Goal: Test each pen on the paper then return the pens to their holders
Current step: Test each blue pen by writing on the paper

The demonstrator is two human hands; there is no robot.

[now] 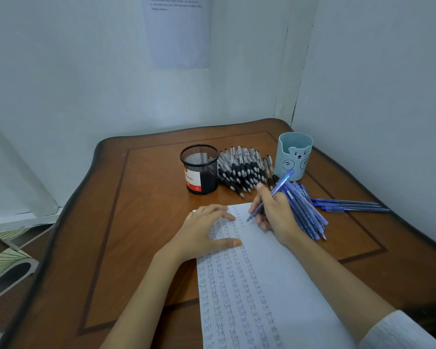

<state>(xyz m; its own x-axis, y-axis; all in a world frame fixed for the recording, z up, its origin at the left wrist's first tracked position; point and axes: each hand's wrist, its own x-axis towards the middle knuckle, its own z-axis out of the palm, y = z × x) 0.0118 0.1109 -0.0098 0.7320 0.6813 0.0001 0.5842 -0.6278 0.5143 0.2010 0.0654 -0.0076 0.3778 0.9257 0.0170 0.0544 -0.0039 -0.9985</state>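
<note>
We judge the blue pen point(269, 195), tip at the far end of the paper point(287, 285), to be mid-test, pinched in our right hand point(275, 215) while our left hand point(207, 230) lies flat and relaxed on the sheet; next it needs dropping into the far-right bear holder point(293, 157).

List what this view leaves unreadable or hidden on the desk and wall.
Head view:
Blue bear holder: its wall hides any contents.
Black mesh holder label: print too small.
Wall sheet: text blurred, top cut off by frame.
Paper: lower end beyond bottom edge.
</note>
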